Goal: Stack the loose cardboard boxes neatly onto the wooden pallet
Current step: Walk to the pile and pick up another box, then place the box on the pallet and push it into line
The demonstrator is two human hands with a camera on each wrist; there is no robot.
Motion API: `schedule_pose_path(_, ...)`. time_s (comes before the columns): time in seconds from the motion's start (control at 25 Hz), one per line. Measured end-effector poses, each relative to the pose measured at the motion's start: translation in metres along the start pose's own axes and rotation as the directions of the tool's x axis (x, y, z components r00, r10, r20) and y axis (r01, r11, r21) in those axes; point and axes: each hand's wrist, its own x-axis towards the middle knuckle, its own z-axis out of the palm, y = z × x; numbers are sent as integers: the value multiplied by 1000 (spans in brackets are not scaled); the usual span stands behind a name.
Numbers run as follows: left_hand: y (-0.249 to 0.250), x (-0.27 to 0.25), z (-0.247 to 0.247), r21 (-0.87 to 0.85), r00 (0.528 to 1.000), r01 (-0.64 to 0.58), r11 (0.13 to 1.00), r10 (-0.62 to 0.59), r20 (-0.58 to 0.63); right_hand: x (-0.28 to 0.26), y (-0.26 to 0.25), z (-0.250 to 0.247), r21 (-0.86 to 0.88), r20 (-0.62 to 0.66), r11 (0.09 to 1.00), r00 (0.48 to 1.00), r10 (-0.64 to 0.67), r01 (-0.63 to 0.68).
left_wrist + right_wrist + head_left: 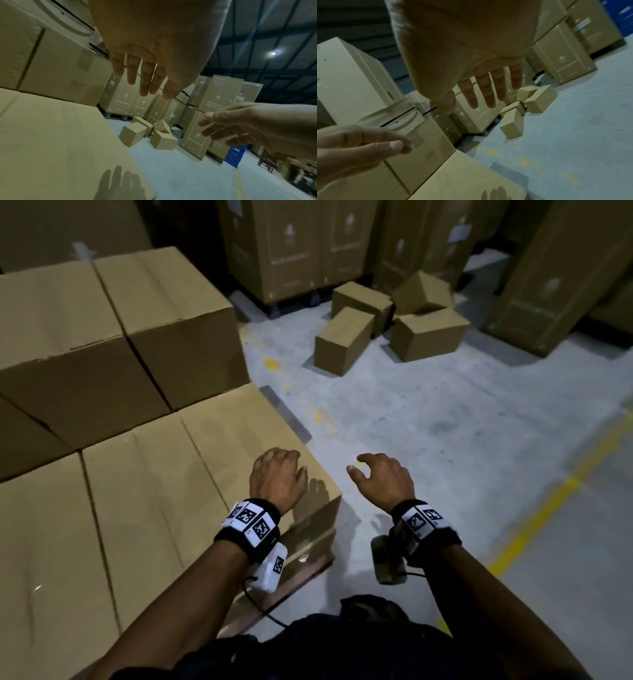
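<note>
— Grip on the left hand (278,474)? Empty, fingers loosely bent and spread, palm down, hovering just above the near corner of the stacked cardboard boxes (212,460); shadow of the fingers cast on that top face.

— And the right hand (383,477)? Same, holding nothing: fingers relaxed and slightly curled, thumb (354,472) out toward the left, palm down over the concrete floor (445,419), clear of the stack's edge.

— Arms? Both stretched forward side by side, black wristbands with square markers (251,520) on each wrist.

— Stack itself? Lower layer at the left, second layer of two boxes (113,337) set on it farther back. Edge of the wooden pallet (294,577) peeking out beneath the near corner.

— Loose cardboard boxes (344,340)? Four, well apart from the hands, clustered on the floor ahead by the tall cartons (294,244); one (423,292) tilted, leaning on the others.

— Elsewhere? Yellow line (541,508) painted across the floor at the right.
</note>
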Motion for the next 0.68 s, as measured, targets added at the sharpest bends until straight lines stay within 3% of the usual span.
schedule_pose_path(0.24,119,54,39,-53,996,-86,995,86,12,9,123,-45,27,-33,995,995,97,-96)
schedule_pose_path(0.44,247,126,72,-94,993,-113,989,115,19,45,234,-112,-77,-18,993,996,83,-84)
schedule_pose_path(0.68,339,221,81,-74,991,-130,989,131,-4,120,306,-187,-95,-81,992,994,74,-81)
